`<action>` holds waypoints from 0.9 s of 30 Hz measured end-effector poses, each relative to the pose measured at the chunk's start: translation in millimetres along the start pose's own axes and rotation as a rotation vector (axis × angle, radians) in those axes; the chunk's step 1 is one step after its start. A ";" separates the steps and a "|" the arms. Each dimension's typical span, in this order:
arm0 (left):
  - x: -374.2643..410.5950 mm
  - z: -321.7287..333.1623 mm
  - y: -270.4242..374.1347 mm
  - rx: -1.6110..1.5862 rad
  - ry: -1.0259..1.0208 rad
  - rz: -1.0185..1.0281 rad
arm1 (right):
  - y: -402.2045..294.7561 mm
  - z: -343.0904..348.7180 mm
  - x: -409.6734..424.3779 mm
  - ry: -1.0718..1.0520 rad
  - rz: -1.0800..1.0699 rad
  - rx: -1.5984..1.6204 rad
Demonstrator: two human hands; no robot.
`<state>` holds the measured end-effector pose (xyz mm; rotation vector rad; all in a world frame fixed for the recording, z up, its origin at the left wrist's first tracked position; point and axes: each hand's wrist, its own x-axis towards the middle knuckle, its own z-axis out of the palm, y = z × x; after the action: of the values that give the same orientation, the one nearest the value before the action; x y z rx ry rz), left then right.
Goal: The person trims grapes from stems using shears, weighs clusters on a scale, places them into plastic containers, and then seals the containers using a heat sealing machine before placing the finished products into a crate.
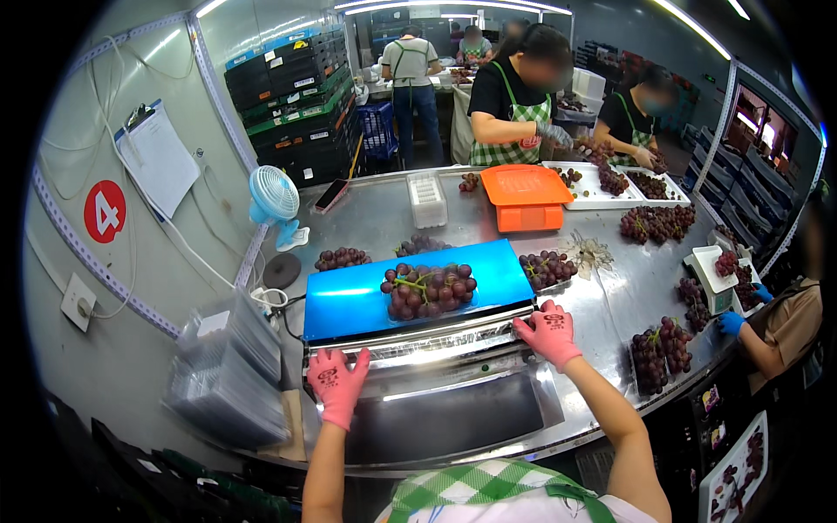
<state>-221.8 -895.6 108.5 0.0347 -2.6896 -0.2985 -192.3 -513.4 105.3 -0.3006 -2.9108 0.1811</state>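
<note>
A clear tray of red grapes [431, 291] rests on the bright blue top [346, 297] of a film-wrapping machine. Along the machine's near side runs a shiny strip of clear plastic film [431, 340]. My left hand [335, 382], in a pink knitted glove, is at the left end of this strip, thumb spread from the fingers. At the right end is my right hand [552, 333], gloved the same way, its thumb reaching towards the film. Whether the fingertips grip the film is hard to see. Nearer me lies a dark flat plate [444, 418] in the machine.
Around the machine stand an orange scale [526, 196], a blue fan [274, 196], stacked clear trays [229, 386], a white container [427, 199] and a phone [331, 196]. More grapes [548, 269] lie beyond. Co-workers handle grapes across the table and by a white scale [716, 274] at right.
</note>
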 end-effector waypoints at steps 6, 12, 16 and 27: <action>3.1 5.7 4.7 0.071 -0.256 -0.115 | -15.0 -1.2 -1.3 -0.087 0.106 -0.087; 16.1 18.4 5.5 -0.162 -0.336 -0.213 | -28.9 -7.1 17.2 -0.245 0.189 0.049; 20.6 18.6 -21.6 -0.828 -0.246 -0.388 | 8.2 -3.5 21.8 -0.284 0.214 0.667; 2.3 -83.4 -24.8 -2.230 -0.458 -0.185 | 22.3 -66.3 -60.7 -0.071 0.111 2.103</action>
<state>-189.3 -936.9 177.8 -0.4481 -1.1501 -3.0711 -115.5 -498.2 154.6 -0.0088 -1.2753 2.6318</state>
